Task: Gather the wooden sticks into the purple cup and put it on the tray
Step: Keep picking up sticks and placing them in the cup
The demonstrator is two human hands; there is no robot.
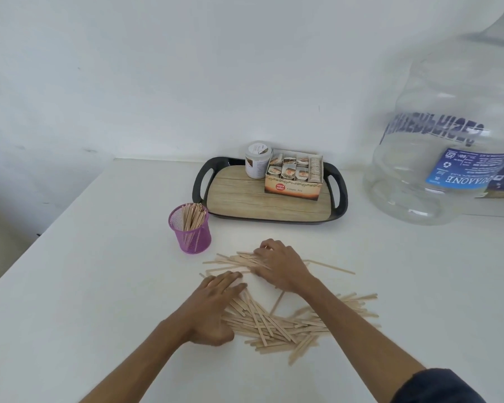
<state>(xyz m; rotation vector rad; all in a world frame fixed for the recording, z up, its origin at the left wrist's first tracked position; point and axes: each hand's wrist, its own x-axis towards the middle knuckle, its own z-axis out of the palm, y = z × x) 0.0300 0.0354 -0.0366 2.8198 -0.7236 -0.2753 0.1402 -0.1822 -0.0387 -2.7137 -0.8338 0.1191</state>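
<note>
A purple mesh cup (190,228) stands upright on the white table, holding several wooden sticks. Many more wooden sticks (277,324) lie scattered in front of me. My left hand (213,306) lies flat, fingers together, on the left end of the near pile. My right hand (277,264) presses palm-down, fingers curled, on a far bunch of sticks (233,261); I cannot tell whether it grips them. Behind the cup sits a black-rimmed tray (200,181) with a wood-pattern floor.
On the tray stand a white jar (256,159) and an open tea-bag box (294,178). A large clear water bottle (448,146) stands at the right. The table's left edge (50,225) runs diagonally; a white wall is behind.
</note>
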